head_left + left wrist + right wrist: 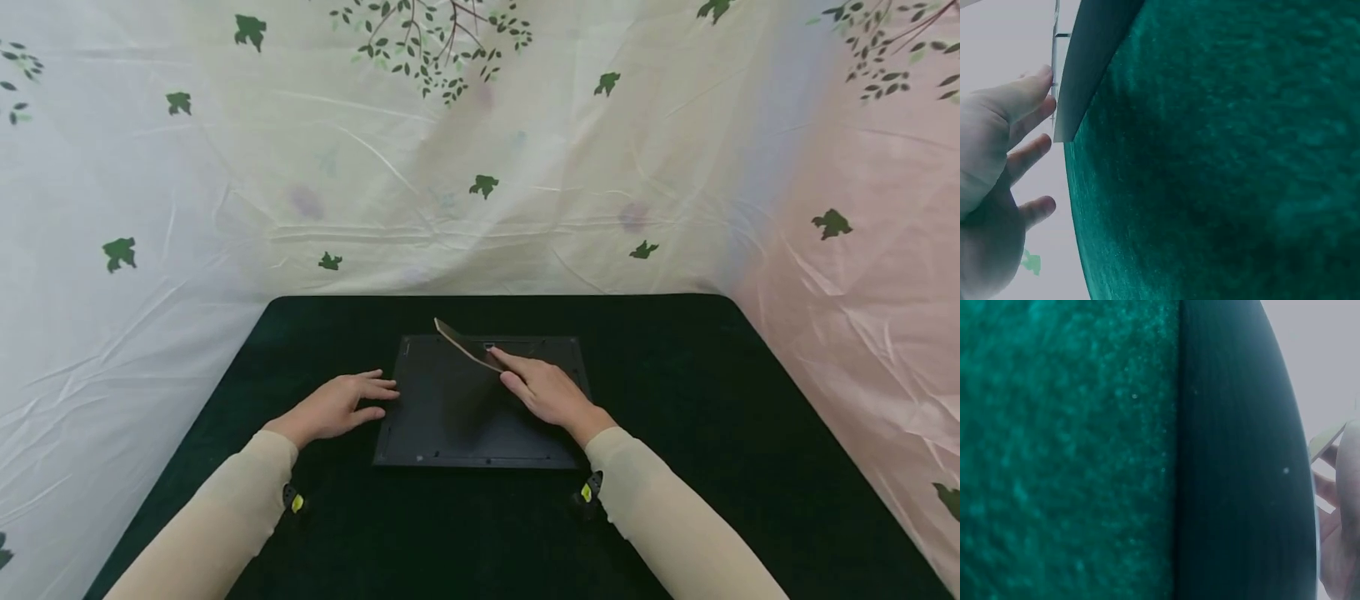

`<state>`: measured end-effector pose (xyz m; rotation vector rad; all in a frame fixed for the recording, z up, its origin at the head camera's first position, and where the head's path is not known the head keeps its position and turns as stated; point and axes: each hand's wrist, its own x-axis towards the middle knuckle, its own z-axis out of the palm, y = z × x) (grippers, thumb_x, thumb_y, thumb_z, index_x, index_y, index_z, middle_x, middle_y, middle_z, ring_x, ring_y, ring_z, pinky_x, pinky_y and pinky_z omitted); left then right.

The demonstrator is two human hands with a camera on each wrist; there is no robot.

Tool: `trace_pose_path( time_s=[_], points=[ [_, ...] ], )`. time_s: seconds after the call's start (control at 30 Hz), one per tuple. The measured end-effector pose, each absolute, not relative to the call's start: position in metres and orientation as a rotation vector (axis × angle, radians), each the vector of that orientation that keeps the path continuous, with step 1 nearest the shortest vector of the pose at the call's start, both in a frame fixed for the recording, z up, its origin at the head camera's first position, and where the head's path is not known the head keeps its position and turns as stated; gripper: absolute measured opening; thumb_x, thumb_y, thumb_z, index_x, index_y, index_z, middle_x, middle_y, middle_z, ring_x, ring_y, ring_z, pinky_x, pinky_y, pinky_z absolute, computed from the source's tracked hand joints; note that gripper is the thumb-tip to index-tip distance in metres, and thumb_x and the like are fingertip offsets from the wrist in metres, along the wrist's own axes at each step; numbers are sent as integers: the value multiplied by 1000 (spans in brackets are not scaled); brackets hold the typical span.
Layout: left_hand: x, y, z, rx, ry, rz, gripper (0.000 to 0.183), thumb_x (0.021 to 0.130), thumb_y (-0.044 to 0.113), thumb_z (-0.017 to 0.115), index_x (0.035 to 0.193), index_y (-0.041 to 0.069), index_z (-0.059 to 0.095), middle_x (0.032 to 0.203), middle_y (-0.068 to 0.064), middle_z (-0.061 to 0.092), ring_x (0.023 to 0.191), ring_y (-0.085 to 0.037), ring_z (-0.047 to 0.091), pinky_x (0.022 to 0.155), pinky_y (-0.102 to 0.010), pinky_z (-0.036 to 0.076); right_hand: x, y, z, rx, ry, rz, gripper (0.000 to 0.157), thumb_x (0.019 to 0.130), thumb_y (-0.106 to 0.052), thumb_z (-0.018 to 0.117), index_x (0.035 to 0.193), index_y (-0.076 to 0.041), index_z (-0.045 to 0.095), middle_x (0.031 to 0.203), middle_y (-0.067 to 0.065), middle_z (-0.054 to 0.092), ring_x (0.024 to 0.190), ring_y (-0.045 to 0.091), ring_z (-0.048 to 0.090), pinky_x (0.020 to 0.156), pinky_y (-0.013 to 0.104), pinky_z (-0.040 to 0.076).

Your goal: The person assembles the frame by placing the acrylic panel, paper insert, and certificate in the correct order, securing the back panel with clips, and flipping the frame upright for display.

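A black, flat laptop-like slab (465,442) with small screw-like dots along its borders lies on the dark green cloth. My right hand (551,392) is above its right half and pinches a thin, dark, pale-edged flat piece (468,343) between thumb and fingers. That piece tilts up to the left over the slab. In the right wrist view, part of the right hand (1338,550) and the pale edge (1327,441) of the piece show. My left hand (341,406), fingers extended, is at the slab's left edge; whether the fingertips touch it, I cannot tell. The left wrist view shows the slab's side (1088,69) beside the left hand (991,144).
Dark green cloth (667,400) covers the table around the slab. A pale fabric backdrop (525,150) printed with leaves and birds hangs behind and on both sides. Each sleeve has a small black and yellow device at the wrist.
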<state>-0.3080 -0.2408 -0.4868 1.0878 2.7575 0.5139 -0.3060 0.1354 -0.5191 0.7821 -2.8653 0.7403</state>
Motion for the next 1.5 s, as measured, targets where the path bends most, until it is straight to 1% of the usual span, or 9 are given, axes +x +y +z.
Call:
trace_pose_path(
  time_s=[0.23,0.4,0.63,0.67,0.9,1.07,1.17,1.33,1.5],
  points=[
    [-309,-240,-491,1153,2726,511,42,91,27,68,131,18,61,146,-8,44,141,-35,27,108,-57,28,-308,136,-519,767,-2862,738,59,100,-59,25,152,-33,29,147,-5,43,131,17,45,105,45,38],
    [-311,-239,-497,1143,2711,507,42,91,31,67,132,22,61,149,-6,40,143,-35,23,109,-57,26,-308,135,-520,773,-2868,741,59,100,-59,25,152,-33,28,148,-5,43,131,17,45,105,45,37],
    [-311,-240,-497,1109,2700,494,42,91,33,66,132,22,61,150,-4,39,143,-33,23,110,-56,26,-306,135,-520,756,-2868,755,58,99,-60,25,152,-34,28,148,-5,43,131,18,45,105,45,37],
    [-310,-240,-496,1090,2698,488,43,91,35,66,132,23,61,150,-2,38,143,-31,22,110,-55,25,-306,135,-520,754,-2868,755,58,100,-59,26,152,-34,28,148,-4,43,131,18,45,105,46,37],
    [-307,-241,-495,1091,2685,506,44,91,33,66,133,21,59,151,-5,37,143,-34,22,109,-57,26,-306,133,-519,753,-2874,744,52,102,-50,34,152,-34,28,148,-3,43,132,20,44,106,47,36],
    [-308,-241,-497,1101,2698,495,45,91,35,65,133,20,59,151,-5,37,142,-35,23,108,-58,26,-307,134,-519,748,-2878,726,55,100,-56,28,152,-36,26,148,-3,42,132,20,44,106,46,36],
    [-308,-239,-496,1107,2705,470,45,91,36,65,133,20,60,151,-5,38,142,-35,25,108,-57,27,-307,134,-520,745,-2883,727,56,100,-58,27,152,-37,26,149,-4,42,132,19,44,106,46,36],
    [-309,-235,-494,1109,2749,364,45,90,39,66,130,20,62,148,-5,42,140,-34,29,108,-56,30,-308,135,-522,743,-2877,742,53,102,-51,33,152,-35,27,149,-4,41,132,20,43,106,47,36],
    [-307,-226,-489,1051,2808,207,45,86,44,68,127,22,65,146,-4,45,140,-32,31,106,-60,28,-308,134,-522,738,-2877,748,53,102,-50,35,152,-33,28,148,-3,42,132,20,44,106,47,36]
  ],
)
